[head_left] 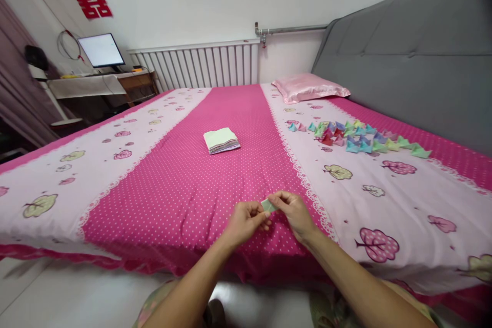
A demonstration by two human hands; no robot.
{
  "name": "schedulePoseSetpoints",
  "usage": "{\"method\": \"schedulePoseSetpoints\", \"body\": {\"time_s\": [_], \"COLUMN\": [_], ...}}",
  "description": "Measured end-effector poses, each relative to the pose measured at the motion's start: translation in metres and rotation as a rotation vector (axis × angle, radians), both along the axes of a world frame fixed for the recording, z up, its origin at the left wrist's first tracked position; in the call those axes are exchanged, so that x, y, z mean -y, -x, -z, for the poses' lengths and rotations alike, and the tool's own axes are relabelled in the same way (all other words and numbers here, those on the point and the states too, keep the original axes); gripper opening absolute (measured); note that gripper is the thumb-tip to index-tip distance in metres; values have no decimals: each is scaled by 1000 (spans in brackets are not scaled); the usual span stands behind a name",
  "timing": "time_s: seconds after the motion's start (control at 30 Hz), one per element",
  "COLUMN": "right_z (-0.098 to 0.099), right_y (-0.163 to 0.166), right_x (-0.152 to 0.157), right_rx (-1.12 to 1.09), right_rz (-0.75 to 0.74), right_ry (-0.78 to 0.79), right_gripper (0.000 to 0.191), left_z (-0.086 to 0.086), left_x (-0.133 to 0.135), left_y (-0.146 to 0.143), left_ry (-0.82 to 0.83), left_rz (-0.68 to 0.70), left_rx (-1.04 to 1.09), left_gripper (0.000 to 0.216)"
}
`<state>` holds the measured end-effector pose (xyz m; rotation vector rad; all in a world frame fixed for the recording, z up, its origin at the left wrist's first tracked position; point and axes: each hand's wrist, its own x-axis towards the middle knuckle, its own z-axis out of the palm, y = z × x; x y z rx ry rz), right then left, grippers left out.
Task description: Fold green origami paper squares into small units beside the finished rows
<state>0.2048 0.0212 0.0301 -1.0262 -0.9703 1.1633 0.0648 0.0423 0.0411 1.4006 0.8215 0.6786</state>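
Note:
Between my two hands, just above the near edge of the bed, is a small folded piece of pale green paper [268, 206]. The fingers of my left hand [248, 220] pinch its left side. My right hand [292, 211] grips its right end between thumb and fingers. Farther forward on the pink dotted strip lies a stack of square paper sheets [222, 140], pale yellow-green on top. To the right, several folded paper boats [359, 138] in blue, green, red, pink, yellow and purple sit grouped together.
A bedspread [184, 184] with pink and white printed strips covers the bed. A pink pillow [309, 87] rests by the grey headboard [407, 51]. Behind the bed is a white radiator [200, 65]. At the far left a monitor [101, 51] stands on a desk [88, 84].

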Motion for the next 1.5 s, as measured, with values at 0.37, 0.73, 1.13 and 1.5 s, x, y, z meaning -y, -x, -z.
{"method": "schedulePoseSetpoints", "body": {"time_s": [0.37, 0.73, 1.13, 1.5], "right_z": [0, 0, 2, 0], "right_y": [0, 2, 1, 3], "right_x": [1, 6, 6, 6], "right_rx": [2, 81, 88, 114], "right_rz": [2, -124, -135, -128], "right_ry": [0, -8, -52, -55], "right_gripper": [23, 21, 21, 22], "left_z": [0, 3, 2, 5], "left_x": [0, -2, 0, 1], "left_y": [-1, 0, -1, 1], "left_ry": [-21, -71, -102, -142], "left_rz": [4, -1, 31, 40], "left_rx": [-8, -19, -46, -90], "left_gripper": [27, 22, 22, 19]}}
